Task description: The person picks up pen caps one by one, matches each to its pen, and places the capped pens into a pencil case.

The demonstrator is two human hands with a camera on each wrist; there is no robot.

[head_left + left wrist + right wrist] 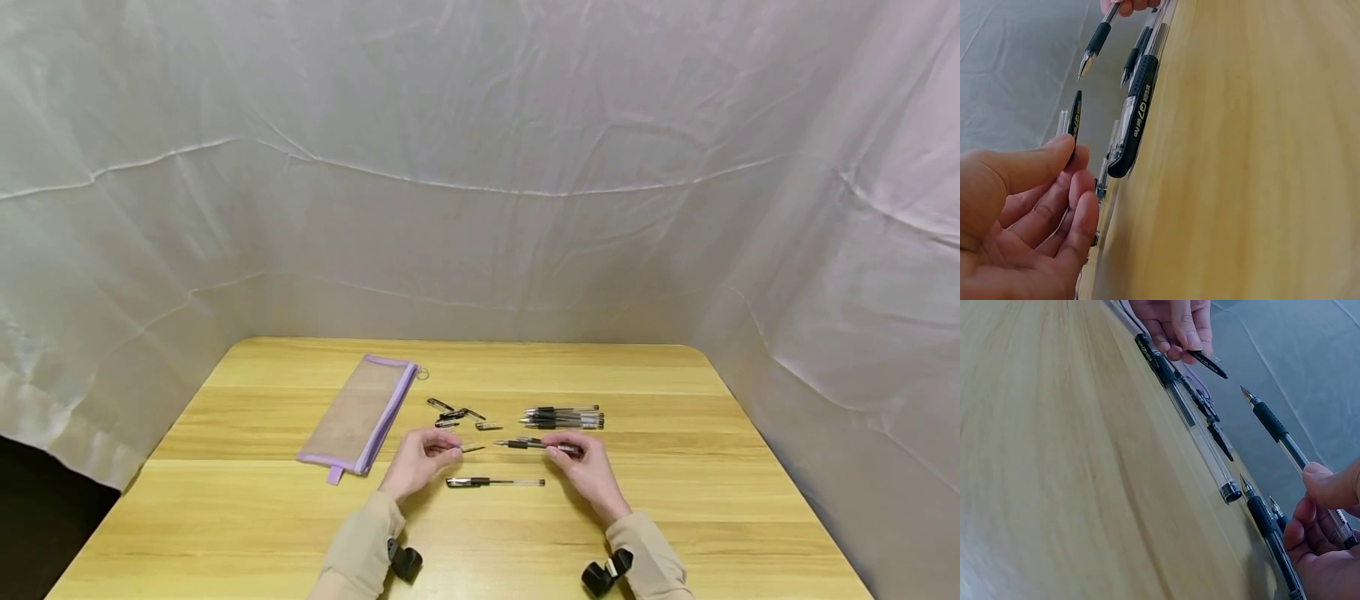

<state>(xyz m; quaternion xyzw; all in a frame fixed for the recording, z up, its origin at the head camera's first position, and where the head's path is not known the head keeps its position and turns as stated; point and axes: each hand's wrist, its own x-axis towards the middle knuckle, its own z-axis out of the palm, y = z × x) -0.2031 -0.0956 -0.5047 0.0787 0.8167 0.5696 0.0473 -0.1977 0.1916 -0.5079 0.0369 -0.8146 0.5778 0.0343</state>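
Note:
Thumb and fingertips of my left hand (422, 460) pinch a black pen cap (1076, 115) with a clip, its lettered side showing in the left wrist view. My right hand (585, 468) holds an uncapped gel pen (1270, 422) by its clear barrel, beyond the black grip. The bare metal tip of that pen points left at the cap, with a small gap between them. On the table, nearer the body than both hands, lies a capped gel pen (480, 482), cap end to the left.
Several loose pen caps (452, 414) lie beyond the left hand. Several uncapped pens (562, 418) lie side by side beyond the right hand, tips leftward. A purple-edged mesh zip pouch (356, 412) rests at the left. Pale curtains (480, 233) surround the wooden table (262, 517).

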